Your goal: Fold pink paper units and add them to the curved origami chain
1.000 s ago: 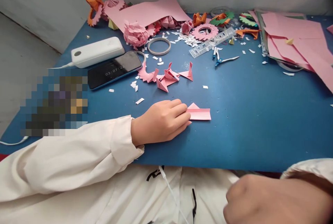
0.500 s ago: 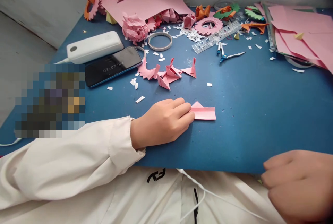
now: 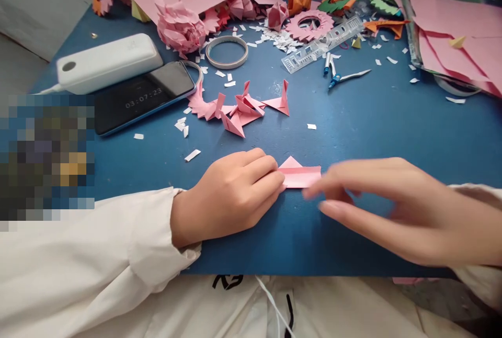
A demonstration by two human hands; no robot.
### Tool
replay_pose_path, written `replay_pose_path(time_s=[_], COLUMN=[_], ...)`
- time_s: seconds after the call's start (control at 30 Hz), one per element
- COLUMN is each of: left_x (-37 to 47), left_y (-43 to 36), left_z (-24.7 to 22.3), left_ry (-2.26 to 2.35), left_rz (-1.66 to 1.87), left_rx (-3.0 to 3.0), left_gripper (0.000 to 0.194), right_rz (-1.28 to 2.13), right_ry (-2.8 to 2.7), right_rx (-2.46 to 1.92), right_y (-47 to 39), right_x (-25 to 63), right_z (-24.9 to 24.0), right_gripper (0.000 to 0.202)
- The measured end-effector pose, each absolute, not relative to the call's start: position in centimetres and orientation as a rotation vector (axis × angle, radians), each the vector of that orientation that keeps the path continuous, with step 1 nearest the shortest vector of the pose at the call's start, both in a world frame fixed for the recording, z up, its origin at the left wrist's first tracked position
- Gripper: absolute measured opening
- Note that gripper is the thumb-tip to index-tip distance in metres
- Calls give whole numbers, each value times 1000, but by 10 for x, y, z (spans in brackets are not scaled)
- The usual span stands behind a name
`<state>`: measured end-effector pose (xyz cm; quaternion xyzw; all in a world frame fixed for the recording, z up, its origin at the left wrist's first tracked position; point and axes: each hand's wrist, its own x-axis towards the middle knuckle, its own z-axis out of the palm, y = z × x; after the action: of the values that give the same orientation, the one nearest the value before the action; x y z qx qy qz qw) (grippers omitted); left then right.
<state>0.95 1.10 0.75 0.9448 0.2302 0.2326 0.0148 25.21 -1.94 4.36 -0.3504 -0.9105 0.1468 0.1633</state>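
A small strip of folded pink paper (image 3: 301,177) lies on the blue tabletop, with a triangular point showing above its upper edge. My left hand (image 3: 235,189) has its fingers curled over the strip's left end and hides that part. From the right, my right hand (image 3: 392,207) reaches toward the other end, thumb and fingers apart, smeared a little by motion. Its fingertips are close to the paper; whether they touch it I cannot tell. Just beyond the hands sit several joined pink folded pieces (image 3: 245,108), some with points standing up.
A phone (image 3: 147,98) with a running timer lies beside a white power bank (image 3: 110,63) at left. Farther back are a tape roll (image 3: 226,53), a clear ruler (image 3: 323,45), a blue-handled compass (image 3: 337,79), white paper scraps and pink sheets (image 3: 458,19).
My right hand has come up from the lower right corner to the strip's right end, and its fingers have opened out. My left hand keeps its hold; the whole view has shifted slightly.
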Motion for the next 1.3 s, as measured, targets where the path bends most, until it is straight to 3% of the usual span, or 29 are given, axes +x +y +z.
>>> replay_pose_path(time_s=[0.1, 0.23, 0.47, 0.57, 0.83, 1.07, 1.13, 1.3], left_x=[9, 6, 1, -1, 3, 18, 20, 24], left_y=[9, 8, 7, 7, 7, 0, 1, 5], left_z=[7, 6, 11, 15, 15, 17, 22, 23], left_ry=[745, 793, 736, 589, 647, 687, 672, 740], left_rz=[761, 751, 696, 619, 739, 448, 356, 434], left_rx=[2925, 2893, 2988, 3089, 2875, 2005, 1763, 1613], left_gripper=[14, 6, 11, 17, 7, 23, 32, 37], right_rz=[81, -64, -109, -85, 332, 1045, 1190, 1236], right_ry=[-2539, -2561, -2633, -2620, -2265, -1967, -1919, -1968], right_rx=[-958, -898, -858, -870, -1016, -1082, -1163, -1096], right_y=[-6, -6, -8, -8, -8, -18, -19, -18], right_x=[230, 238, 249, 249, 246, 234, 231, 231], right_z=[29, 7, 9, 7, 12, 17, 19, 21], right_gripper=[17, 8, 30, 25, 18, 8, 16, 18])
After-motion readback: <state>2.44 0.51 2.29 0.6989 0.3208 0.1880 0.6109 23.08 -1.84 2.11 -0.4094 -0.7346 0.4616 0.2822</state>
